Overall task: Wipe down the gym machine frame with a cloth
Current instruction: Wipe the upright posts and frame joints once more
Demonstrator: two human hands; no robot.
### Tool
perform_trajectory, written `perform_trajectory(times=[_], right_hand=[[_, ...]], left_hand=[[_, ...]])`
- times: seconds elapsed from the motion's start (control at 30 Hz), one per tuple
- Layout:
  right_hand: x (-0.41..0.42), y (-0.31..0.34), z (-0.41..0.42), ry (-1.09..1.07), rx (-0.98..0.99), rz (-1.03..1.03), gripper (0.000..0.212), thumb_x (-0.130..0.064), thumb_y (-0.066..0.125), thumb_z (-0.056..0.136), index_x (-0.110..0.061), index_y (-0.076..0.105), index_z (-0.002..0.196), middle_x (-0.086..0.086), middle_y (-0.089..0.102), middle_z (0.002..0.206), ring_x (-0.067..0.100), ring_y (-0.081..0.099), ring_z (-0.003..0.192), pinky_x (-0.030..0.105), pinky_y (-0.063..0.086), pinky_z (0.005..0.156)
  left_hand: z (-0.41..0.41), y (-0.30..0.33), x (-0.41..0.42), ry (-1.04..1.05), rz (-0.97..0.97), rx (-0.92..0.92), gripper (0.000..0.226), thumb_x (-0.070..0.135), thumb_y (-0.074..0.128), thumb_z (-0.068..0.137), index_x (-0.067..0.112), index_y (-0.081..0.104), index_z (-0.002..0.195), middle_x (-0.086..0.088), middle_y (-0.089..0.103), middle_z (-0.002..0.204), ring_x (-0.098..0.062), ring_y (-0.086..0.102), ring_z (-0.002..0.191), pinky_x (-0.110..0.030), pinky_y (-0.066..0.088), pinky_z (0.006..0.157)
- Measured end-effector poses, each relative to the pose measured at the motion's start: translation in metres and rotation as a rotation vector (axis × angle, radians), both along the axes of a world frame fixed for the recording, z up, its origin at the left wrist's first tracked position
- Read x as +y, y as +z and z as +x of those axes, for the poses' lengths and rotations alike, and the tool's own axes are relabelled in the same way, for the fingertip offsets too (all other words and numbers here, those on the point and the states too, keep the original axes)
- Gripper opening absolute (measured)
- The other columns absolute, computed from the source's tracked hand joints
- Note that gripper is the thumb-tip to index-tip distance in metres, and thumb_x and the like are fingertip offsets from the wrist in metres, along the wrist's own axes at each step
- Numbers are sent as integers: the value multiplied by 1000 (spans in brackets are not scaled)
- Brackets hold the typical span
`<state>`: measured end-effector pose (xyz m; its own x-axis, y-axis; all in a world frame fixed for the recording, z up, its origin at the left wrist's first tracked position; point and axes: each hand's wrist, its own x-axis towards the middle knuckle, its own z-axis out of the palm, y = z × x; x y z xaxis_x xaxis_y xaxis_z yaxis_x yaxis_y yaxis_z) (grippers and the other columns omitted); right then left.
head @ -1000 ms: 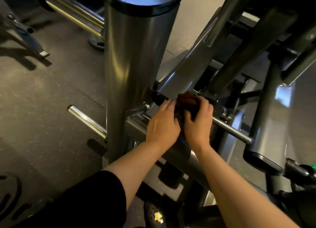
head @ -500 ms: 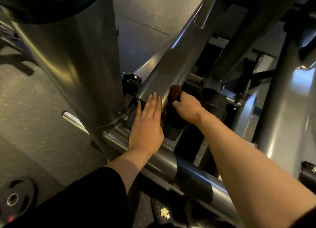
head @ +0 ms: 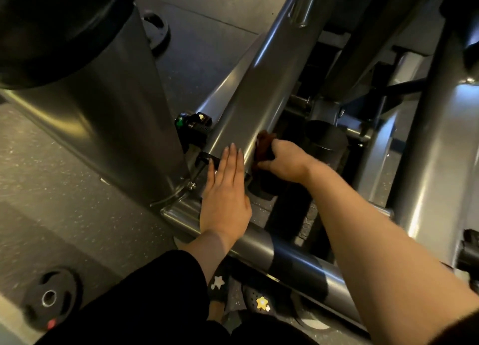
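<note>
A grey slanted beam of the gym machine frame [head: 261,85] runs from the top right down to the middle. My left hand [head: 225,192] lies flat with straight fingers against the beam's lower end. My right hand [head: 283,162] grips a dark reddish-brown cloth [head: 264,144] and holds it against the beam's right side. Most of the cloth is hidden in my fist and in shadow.
A thick upright column [head: 103,106] rises at left. A horizontal base tube [head: 285,251] crosses below my arms. A black cylinder [head: 324,142] stands right of the cloth, another upright [head: 435,163] further right. A weight plate [head: 49,296] lies on the floor at bottom left.
The view has dropped closer to the frame. My left hand went from beside the cloth to lying flat on the beam. My right hand alone keeps the cloth, low on the beam's right side.
</note>
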<state>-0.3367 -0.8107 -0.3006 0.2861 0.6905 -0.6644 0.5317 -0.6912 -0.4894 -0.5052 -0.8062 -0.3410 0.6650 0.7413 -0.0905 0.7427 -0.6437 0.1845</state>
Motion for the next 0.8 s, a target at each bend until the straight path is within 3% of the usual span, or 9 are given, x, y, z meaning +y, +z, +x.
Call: perform_trajectory(times=[0.1, 0.2, 0.3, 0.47, 0.6, 0.7, 0.8], right_hand=[[-7, -13, -40, 147, -524, 47, 48, -19, 60, 91, -3, 40, 132, 16, 54, 127, 32, 55, 116, 48, 41, 105], [-10, -21, -67, 54, -741, 54, 50, -20, 53, 94, 1, 35, 136, 18, 51, 126, 34, 52, 119, 57, 30, 112], [-9, -22, -72, 31, -760, 34, 52, -19, 54, 93, 1, 34, 136, 18, 50, 126, 34, 50, 120, 57, 25, 115], [-20, -2, -37, 41, -442, 106, 53, -15, 59, 89, -6, 37, 136, 14, 50, 133, 29, 46, 128, 47, 20, 119], [-92, 8, -14, 1, -703, 216, 62, -9, 61, 83, -6, 38, 141, 12, 55, 125, 31, 51, 120, 45, 19, 118], [-154, 6, 10, -82, -844, 202, 74, -4, 68, 76, -6, 39, 143, 17, 53, 130, 35, 50, 121, 50, 26, 115], [-197, 8, 29, -28, -754, -6, 79, -16, 64, 87, -19, 21, 153, 11, 30, 155, 28, 22, 146, 54, 5, 121]], left_hand=[[0, -1, 0, -3, -5, -7, 86, 24, 46, 91, 12, -13, 152, -7, -15, 161, -18, -15, 148, -41, -8, 120], [-1, -2, 0, -21, -20, 12, 93, 29, 53, 91, 11, -14, 152, -9, -19, 160, -19, -17, 147, -41, -10, 118], [-1, -3, 0, -26, -13, 12, 93, 32, 53, 92, 10, -14, 151, -11, -16, 160, -21, -15, 148, -41, -10, 118], [-2, 3, -2, -140, -29, -30, 88, 18, 49, 86, 10, -10, 151, -8, -11, 161, -20, -9, 148, -44, -6, 119], [10, 4, -11, -407, -40, -153, 94, 6, 67, 73, 7, 17, 152, -11, 14, 160, -23, 15, 148, -48, 7, 119], [39, 16, -21, -617, -120, -132, 85, 8, 60, 82, 10, 13, 153, -8, 7, 162, -19, 2, 150, -45, 1, 122], [75, 17, -35, -661, -189, 34, 82, 15, 51, 92, 14, -4, 153, -4, -12, 162, -16, -15, 148, -43, -9, 121]])
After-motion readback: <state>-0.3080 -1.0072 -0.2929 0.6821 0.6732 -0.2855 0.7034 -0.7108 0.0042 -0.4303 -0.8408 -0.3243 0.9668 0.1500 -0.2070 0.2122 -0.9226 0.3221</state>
